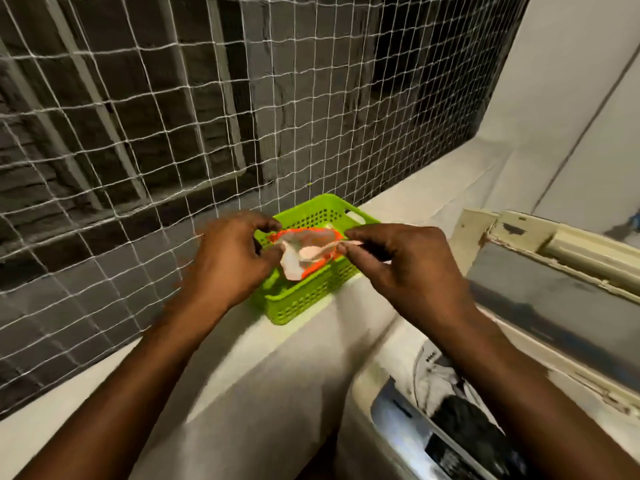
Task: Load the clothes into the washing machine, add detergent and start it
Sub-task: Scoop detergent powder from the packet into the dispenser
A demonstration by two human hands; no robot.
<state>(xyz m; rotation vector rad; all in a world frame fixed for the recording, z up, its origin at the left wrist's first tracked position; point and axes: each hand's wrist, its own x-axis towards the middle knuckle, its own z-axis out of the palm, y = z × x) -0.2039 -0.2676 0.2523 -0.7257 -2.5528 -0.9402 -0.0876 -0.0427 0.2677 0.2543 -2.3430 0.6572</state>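
Both hands hold an orange and white detergent sachet [304, 251] above a green plastic basket [311, 296] on the ledge. My left hand [232, 258] pinches the sachet's left end. My right hand [398, 268] pinches its right end, where a pale strip sticks out. The sachet looks crumpled and stretched between the two hands. At the lower right is the top-loading washing machine [391, 420] with its lid [540, 268] raised. Dark and white clothes [457, 407] lie in the drum.
A white net [173, 133] covers the window opening behind the ledge [242, 368]. The basket stands close to the net at the ledge's back. A white wall [571, 98] rises at the right, behind the machine's lid.
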